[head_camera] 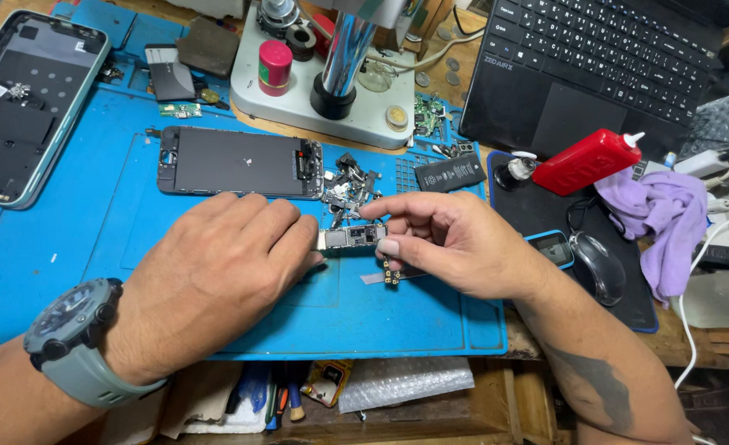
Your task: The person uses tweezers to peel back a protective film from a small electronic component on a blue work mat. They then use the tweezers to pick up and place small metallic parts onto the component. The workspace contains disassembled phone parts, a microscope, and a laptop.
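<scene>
At the far left an opened phone body (27, 107) lies on the blue mat (93, 255). My left hand (216, 276), with a grey watch (72, 338) on the wrist, grips the left end of a small logic board (350, 238). My right hand (455, 243) pinches its right end, so both hands are closed on the board, just above the mat, below the dark phone screen (237, 162). Further right stands a red bottle (588, 161).

Phone screen (237, 161) on mat (93, 247), laptop (595, 66) behind right, mouse (599, 264) right of mat
</scene>
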